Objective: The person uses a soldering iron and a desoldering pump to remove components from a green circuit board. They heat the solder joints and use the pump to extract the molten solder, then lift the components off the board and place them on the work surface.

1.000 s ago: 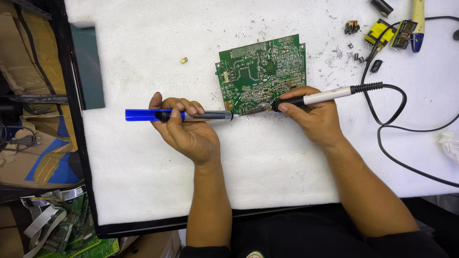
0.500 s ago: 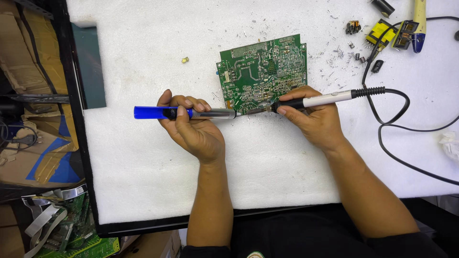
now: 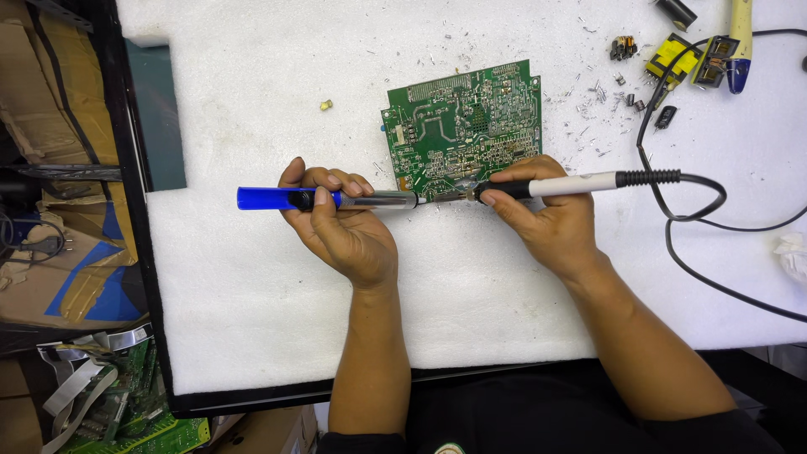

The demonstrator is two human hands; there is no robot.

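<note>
A green circuit board (image 3: 462, 126) lies solder side up on the white foam mat (image 3: 252, 319). My left hand (image 3: 340, 227) grips a blue and silver desoldering pump (image 3: 324, 199), held level, its nozzle pointing right at the board's near edge. My right hand (image 3: 546, 214) holds a soldering iron (image 3: 576, 183) with a white handle and black grip. Its tip points left and meets the board's near edge, right beside the pump's nozzle. The iron's black cable (image 3: 698, 210) loops away to the right.
Small yellow and black components (image 3: 672, 55) and metal clippings (image 3: 588, 101) lie scattered at the back right. A yellow-handled tool (image 3: 738, 42) rests there too. A tiny yellow part (image 3: 325, 105) sits left of the board. Cardboard and scrap boards (image 3: 109, 403) are piled off the mat's left.
The pump and my left hand have shifted slightly right, closer to the board's edge. The soldering iron stays at the same spot on the board.
</note>
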